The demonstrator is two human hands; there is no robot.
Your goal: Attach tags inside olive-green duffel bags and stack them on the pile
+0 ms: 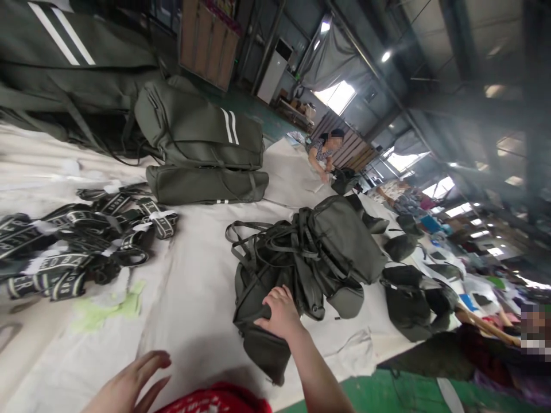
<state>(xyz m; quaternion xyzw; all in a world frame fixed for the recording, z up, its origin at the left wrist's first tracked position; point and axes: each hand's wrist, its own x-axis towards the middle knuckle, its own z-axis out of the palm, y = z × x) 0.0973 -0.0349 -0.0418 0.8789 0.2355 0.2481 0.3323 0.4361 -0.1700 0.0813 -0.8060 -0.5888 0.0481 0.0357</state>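
A pile of dark olive bags with straps lies on the white-covered table. My right hand rests on the near bag of this pile, its thumb and fingers spread over the fabric. At the lower left, my left hand hovers above the white cover with fingers apart and nothing in them. Bundles of black straps with white lettering lie to the left, bound with white bands.
Stacked olive bags with white stripes stand at the back left. Across the table a person in a striped top handles dark material. More dark bags lie to the right, above green floor.
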